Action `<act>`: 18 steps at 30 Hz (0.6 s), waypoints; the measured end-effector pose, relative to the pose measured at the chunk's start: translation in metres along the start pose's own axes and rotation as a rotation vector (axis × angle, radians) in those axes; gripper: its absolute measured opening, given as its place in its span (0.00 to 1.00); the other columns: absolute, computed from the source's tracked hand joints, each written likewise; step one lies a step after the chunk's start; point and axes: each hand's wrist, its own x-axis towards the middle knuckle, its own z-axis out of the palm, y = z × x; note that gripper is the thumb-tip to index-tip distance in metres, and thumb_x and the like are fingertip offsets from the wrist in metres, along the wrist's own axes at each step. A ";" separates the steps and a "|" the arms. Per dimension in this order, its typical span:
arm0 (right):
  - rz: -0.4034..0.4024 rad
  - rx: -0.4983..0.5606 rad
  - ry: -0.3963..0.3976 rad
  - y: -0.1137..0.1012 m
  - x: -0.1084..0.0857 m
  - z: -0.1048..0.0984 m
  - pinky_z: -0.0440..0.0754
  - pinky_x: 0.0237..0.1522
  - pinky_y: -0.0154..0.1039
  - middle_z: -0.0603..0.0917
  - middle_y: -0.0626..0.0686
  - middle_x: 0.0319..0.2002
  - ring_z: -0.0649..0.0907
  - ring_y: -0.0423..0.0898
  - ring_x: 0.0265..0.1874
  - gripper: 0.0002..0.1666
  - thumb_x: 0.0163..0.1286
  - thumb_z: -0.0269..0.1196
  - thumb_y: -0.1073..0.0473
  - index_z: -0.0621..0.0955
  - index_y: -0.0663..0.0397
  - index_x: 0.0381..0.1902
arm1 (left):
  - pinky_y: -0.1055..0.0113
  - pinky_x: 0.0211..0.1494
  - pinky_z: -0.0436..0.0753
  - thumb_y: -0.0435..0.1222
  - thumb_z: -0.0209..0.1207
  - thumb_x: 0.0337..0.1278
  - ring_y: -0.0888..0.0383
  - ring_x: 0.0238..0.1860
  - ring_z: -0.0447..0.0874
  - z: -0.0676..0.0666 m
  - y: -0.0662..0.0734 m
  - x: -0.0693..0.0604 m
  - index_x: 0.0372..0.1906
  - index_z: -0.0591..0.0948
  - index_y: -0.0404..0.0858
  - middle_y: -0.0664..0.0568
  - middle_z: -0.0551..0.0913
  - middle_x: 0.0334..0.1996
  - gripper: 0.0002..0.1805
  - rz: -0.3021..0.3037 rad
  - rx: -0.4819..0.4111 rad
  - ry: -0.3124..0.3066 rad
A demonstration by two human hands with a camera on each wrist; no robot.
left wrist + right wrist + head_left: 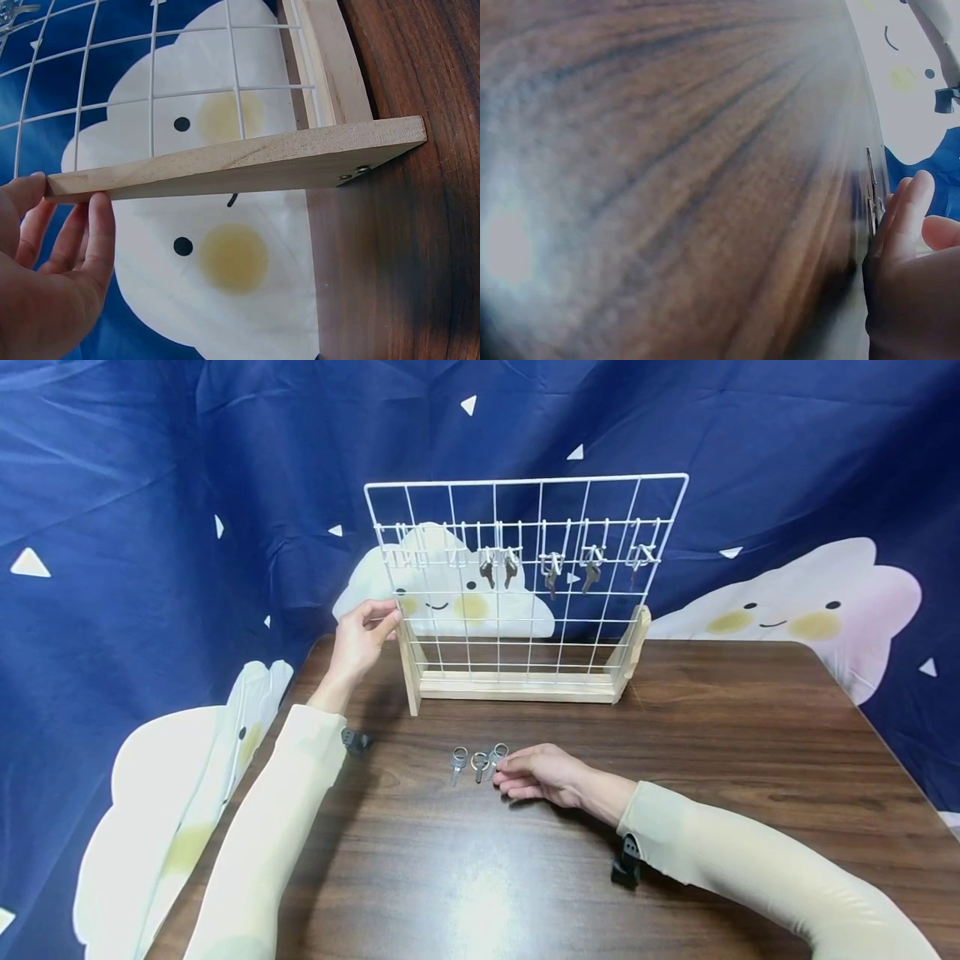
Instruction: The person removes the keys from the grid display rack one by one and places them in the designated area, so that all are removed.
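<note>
A white wire grid stands upright in a wooden base, with several keys hanging from its hooks, such as one key. My left hand pinches the upper end of the left wooden support; in the left wrist view the fingers of the hand lie on both sides of that wooden support. Three keys with rings lie on the table: a left key, a middle key and a right key. At the right key are the fingertips of my right hand, fingers loosely bent.
The brown table extends to both sides and toward me. A dark blue cloth with white clouds and triangles hangs behind it and at the left. The right wooden support holds the grid's other side.
</note>
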 end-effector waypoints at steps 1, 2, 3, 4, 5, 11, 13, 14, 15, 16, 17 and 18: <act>-0.006 -0.007 -0.002 -0.001 0.000 0.000 0.92 0.36 0.31 0.90 0.52 0.32 0.89 0.40 0.28 0.22 0.73 0.57 0.67 0.72 0.75 0.60 | 0.69 0.46 0.91 0.40 0.64 0.65 0.60 0.44 0.88 0.000 0.000 0.000 0.55 0.82 0.33 0.39 0.85 0.55 0.19 0.000 -0.001 0.000; -0.009 -0.012 -0.001 -0.002 0.000 0.000 0.92 0.36 0.31 0.90 0.51 0.32 0.88 0.40 0.28 0.22 0.73 0.57 0.67 0.72 0.74 0.61 | 0.70 0.46 0.91 0.40 0.64 0.65 0.60 0.44 0.88 0.000 0.000 0.000 0.55 0.82 0.33 0.39 0.85 0.55 0.19 -0.001 -0.003 -0.001; -0.014 -0.020 -0.004 -0.002 0.001 0.000 0.92 0.35 0.31 0.90 0.51 0.32 0.88 0.39 0.28 0.22 0.73 0.57 0.66 0.72 0.74 0.61 | 0.69 0.46 0.91 0.40 0.64 0.65 0.59 0.44 0.88 0.000 0.000 0.000 0.55 0.82 0.33 0.39 0.85 0.55 0.19 -0.001 -0.003 -0.001; -0.015 -0.027 -0.001 -0.003 0.001 0.000 0.91 0.35 0.31 0.90 0.50 0.32 0.88 0.39 0.28 0.22 0.73 0.57 0.66 0.72 0.73 0.61 | 0.67 0.48 0.92 0.40 0.64 0.65 0.58 0.45 0.88 0.000 0.000 0.000 0.55 0.82 0.33 0.39 0.85 0.56 0.19 -0.002 -0.001 -0.002; -0.019 -0.037 0.003 -0.005 0.001 0.000 0.91 0.34 0.30 0.89 0.50 0.33 0.88 0.39 0.28 0.23 0.73 0.58 0.65 0.72 0.72 0.62 | 0.64 0.49 0.92 0.40 0.64 0.65 0.58 0.45 0.88 0.000 0.000 0.000 0.55 0.82 0.33 0.39 0.85 0.56 0.19 -0.002 -0.003 -0.002; -0.067 -0.114 0.035 -0.016 0.000 0.003 0.87 0.28 0.28 0.89 0.49 0.36 0.87 0.38 0.29 0.25 0.72 0.61 0.61 0.73 0.69 0.63 | 0.54 0.53 0.90 0.39 0.64 0.65 0.57 0.45 0.88 0.001 0.000 0.001 0.55 0.82 0.33 0.39 0.85 0.55 0.18 -0.002 -0.006 -0.003; -0.093 -0.141 0.046 -0.021 0.000 0.005 0.86 0.26 0.27 0.89 0.50 0.38 0.86 0.38 0.29 0.26 0.72 0.61 0.60 0.73 0.69 0.62 | 0.55 0.53 0.91 0.39 0.64 0.65 0.58 0.45 0.88 0.000 0.000 0.001 0.55 0.82 0.33 0.39 0.85 0.56 0.18 -0.001 -0.006 -0.004; -0.108 -0.153 0.051 -0.023 0.000 0.006 0.85 0.26 0.27 0.89 0.51 0.38 0.86 0.38 0.29 0.26 0.72 0.61 0.60 0.73 0.69 0.62 | 0.58 0.52 0.91 0.39 0.64 0.65 0.58 0.46 0.88 0.000 0.000 0.000 0.55 0.82 0.33 0.39 0.85 0.56 0.18 0.000 -0.004 -0.006; -0.125 -0.166 0.058 -0.026 0.000 0.006 0.84 0.25 0.27 0.89 0.51 0.39 0.86 0.37 0.29 0.26 0.71 0.62 0.60 0.74 0.69 0.62 | 0.61 0.51 0.91 0.39 0.64 0.65 0.58 0.46 0.88 0.000 0.000 0.000 0.55 0.82 0.33 0.39 0.85 0.56 0.18 -0.001 -0.003 -0.006; -0.146 -0.179 0.064 -0.029 0.000 0.007 0.84 0.25 0.27 0.89 0.52 0.39 0.86 0.38 0.29 0.25 0.71 0.62 0.59 0.74 0.68 0.61 | 0.64 0.49 0.92 0.39 0.63 0.66 0.58 0.47 0.88 0.000 0.000 0.000 0.55 0.82 0.32 0.39 0.84 0.56 0.19 -0.001 0.001 -0.008; -0.169 -0.195 0.076 -0.032 0.000 0.008 0.83 0.24 0.27 0.89 0.52 0.40 0.85 0.38 0.30 0.25 0.71 0.62 0.59 0.75 0.68 0.61 | 0.67 0.48 0.91 0.39 0.64 0.66 0.57 0.47 0.88 0.000 0.001 0.000 0.55 0.82 0.33 0.39 0.84 0.56 0.19 -0.002 0.000 -0.008; -0.198 -0.213 0.088 -0.036 0.000 0.008 0.83 0.24 0.27 0.89 0.52 0.40 0.85 0.38 0.30 0.24 0.70 0.63 0.59 0.76 0.67 0.60 | 0.69 0.47 0.91 0.39 0.64 0.65 0.56 0.47 0.88 0.000 0.001 0.000 0.55 0.82 0.33 0.40 0.85 0.56 0.18 -0.003 0.000 -0.007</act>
